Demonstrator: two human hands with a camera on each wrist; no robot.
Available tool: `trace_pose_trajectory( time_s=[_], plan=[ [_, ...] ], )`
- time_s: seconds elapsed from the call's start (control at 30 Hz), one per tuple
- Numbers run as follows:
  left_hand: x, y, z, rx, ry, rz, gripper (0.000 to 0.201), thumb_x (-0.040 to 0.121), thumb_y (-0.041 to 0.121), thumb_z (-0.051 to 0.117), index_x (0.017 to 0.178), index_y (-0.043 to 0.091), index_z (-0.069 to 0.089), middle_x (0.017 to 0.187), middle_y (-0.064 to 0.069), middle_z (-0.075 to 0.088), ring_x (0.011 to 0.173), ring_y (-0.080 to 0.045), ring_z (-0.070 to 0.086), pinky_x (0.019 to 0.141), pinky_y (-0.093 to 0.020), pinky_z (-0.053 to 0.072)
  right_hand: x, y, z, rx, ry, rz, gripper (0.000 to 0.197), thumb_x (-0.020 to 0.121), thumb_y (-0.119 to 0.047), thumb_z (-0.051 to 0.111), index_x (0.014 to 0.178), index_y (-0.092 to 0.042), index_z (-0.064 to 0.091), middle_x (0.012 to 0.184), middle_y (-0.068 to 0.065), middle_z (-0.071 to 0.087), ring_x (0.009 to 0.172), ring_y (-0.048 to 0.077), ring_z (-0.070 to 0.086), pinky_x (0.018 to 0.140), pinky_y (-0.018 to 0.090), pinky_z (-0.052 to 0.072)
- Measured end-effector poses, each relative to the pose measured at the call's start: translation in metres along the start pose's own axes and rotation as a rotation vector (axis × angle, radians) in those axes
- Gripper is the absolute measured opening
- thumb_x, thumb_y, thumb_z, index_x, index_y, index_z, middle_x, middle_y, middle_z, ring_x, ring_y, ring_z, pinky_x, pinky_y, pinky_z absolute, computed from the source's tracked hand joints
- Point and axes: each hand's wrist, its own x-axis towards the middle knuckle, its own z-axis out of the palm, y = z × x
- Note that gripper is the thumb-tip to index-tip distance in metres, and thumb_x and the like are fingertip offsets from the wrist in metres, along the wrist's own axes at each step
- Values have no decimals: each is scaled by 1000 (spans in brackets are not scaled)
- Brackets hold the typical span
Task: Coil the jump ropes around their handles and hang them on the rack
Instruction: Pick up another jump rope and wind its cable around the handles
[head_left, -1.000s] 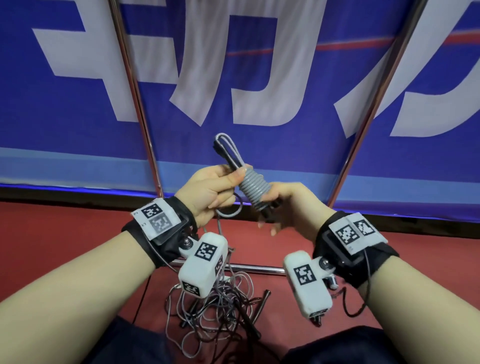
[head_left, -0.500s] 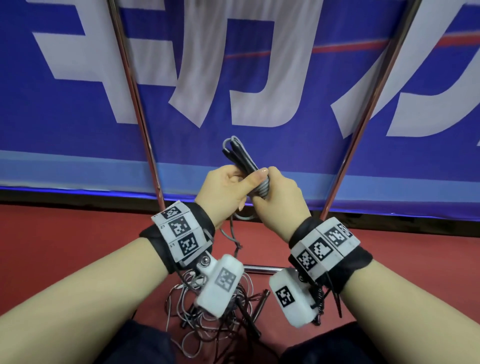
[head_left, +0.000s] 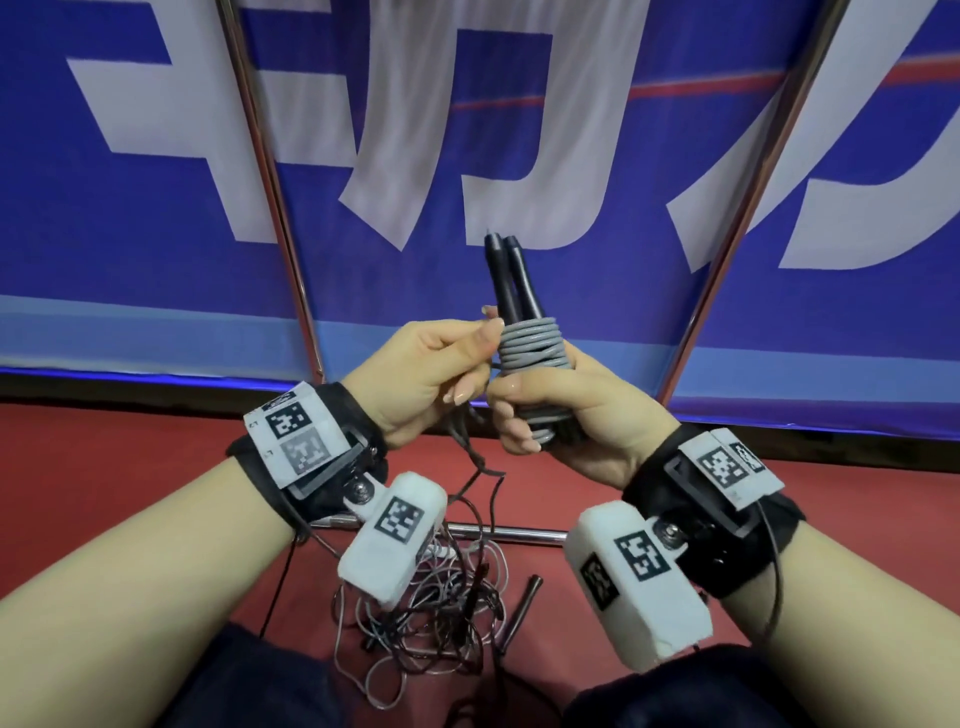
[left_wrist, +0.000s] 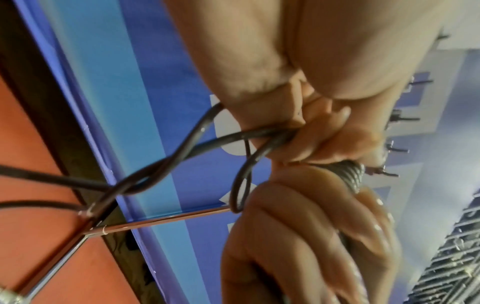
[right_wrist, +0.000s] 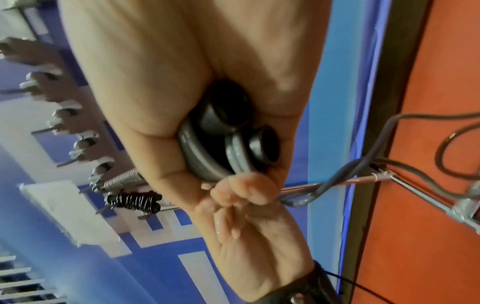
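Note:
My right hand (head_left: 550, 415) grips the lower part of two black handles (head_left: 506, 280) held upright side by side, their butt ends (right_wrist: 249, 131) showing in the right wrist view. Grey rope (head_left: 530, 345) is coiled in several turns around the handles just above that hand. My left hand (head_left: 441, 366) is beside the coil and pinches the loose rope (left_wrist: 233, 137) against it. From there the free rope (head_left: 478, 467) drops toward the floor. On the rack's hooks (right_wrist: 78, 148) hang a coiled silver rope (right_wrist: 124, 181) and a coiled black rope (right_wrist: 135, 200).
A tangle of loose ropes (head_left: 431, 613) and a dark handle (head_left: 519, 608) lie on the red floor in front of my knees. Chrome rack legs (head_left: 275, 197) and a low crossbar (head_left: 514, 534) stand before a blue and white banner (head_left: 597, 130).
The bundle has turned from tilted left to upright, and more of the grey coil shows. My right hand moved down the handles; my left hand stays at the coil's side.

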Motion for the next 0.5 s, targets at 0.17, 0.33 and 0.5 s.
trace_pose_trajectory(
  time_s=[0.17,0.33,0.5],
  plan=[
    [-1,5,2,-49,-153,-34,53,92,38,51,125,-4,52,42,15,47,43,-7,29,61,-30,15,-8,-2,2,103,-223,118,47,92,-12,34,70,-19,75,57,-5,60,41,4,46,46,17,36],
    [-2,7,10,-132,-190,-62,61,87,36,51,126,-11,49,43,15,44,39,-1,27,47,-13,25,-8,1,-2,144,-318,126,39,92,-31,40,84,-16,76,65,-3,67,48,5,57,52,16,46],
    [0,2,8,-236,-48,-19,44,84,30,52,106,-7,59,43,6,39,35,-9,38,43,-19,38,-1,-5,4,130,26,222,46,84,-49,49,84,-9,72,75,10,68,57,17,65,52,25,55]
  ],
)
